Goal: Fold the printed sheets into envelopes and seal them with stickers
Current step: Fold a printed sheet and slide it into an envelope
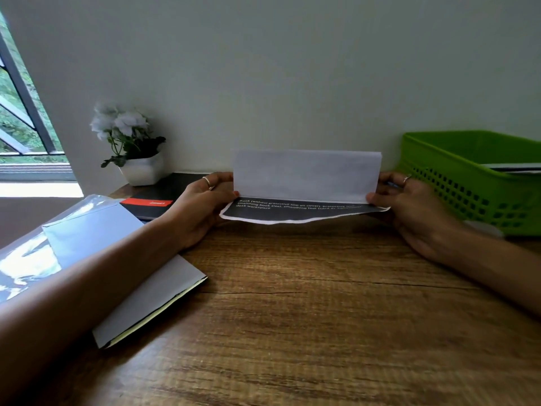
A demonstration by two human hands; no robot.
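1. Head view looks down over a wooden tabletop (pixel 307 303) set against a pale wall, with both forearms reaching forward.
2. A printed sheet (pixel 307 177) is held just above the far part of the tabletop, between the two hands. Its upper panel stands upright with the blank white back facing the camera, while its lower flap juts toward the camera, dark with white lettering and a white border.
3. The left hand (pixel 205 203) pinches the sheet's left edge at the crease, thumb tip on the front and fingers curled behind; a ring shows on one finger.
4. The right hand (pixel 409 200) pinches the right edge at the same height, thumb on the front, fingers curled behind the paper, with a ring on one finger too.
5. A green perforated basket (pixel 456 177) stands at the right, just beside the right hand, with paper lying inside it.
6. A stack of white sheets (pixel 152 303) lies at the left, partly under the left forearm; on its far part rests a clear, glossy plastic sleeve (pixel 32 259).
7. A black notebook with a red band (pixel 158 197) lies behind the left hand, near a white pot of pale flowers (pixel 134 148) by the wall.
8. A window (pixel 17 118) fills the far left.
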